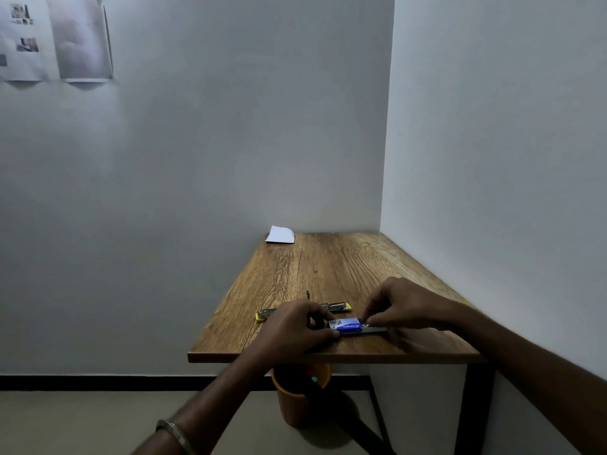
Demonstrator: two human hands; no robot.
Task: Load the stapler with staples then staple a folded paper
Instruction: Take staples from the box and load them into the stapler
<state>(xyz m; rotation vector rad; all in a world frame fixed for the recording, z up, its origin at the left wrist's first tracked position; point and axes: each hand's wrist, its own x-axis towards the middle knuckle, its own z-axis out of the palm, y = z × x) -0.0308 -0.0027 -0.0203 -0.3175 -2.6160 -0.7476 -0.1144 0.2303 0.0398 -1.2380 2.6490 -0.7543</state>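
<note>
A small blue and white staple box (347, 326) lies near the front edge of the wooden table (312, 267). My left hand (295, 326) pinches its left end. My right hand (404, 307) pinches its right end, where a grey inner tray or staple strip (376, 330) sticks out. Just behind the hands lies the yellow and metal stapler (338, 306), swung open flat, its middle hidden by my left hand. A folded white paper (280, 235) rests at the table's far left corner.
The table stands in a corner, with a wall along its right side and another behind it. An orange bucket (295, 399) sits on the floor under the front edge. Printed sheets (56, 37) hang on the wall at upper left.
</note>
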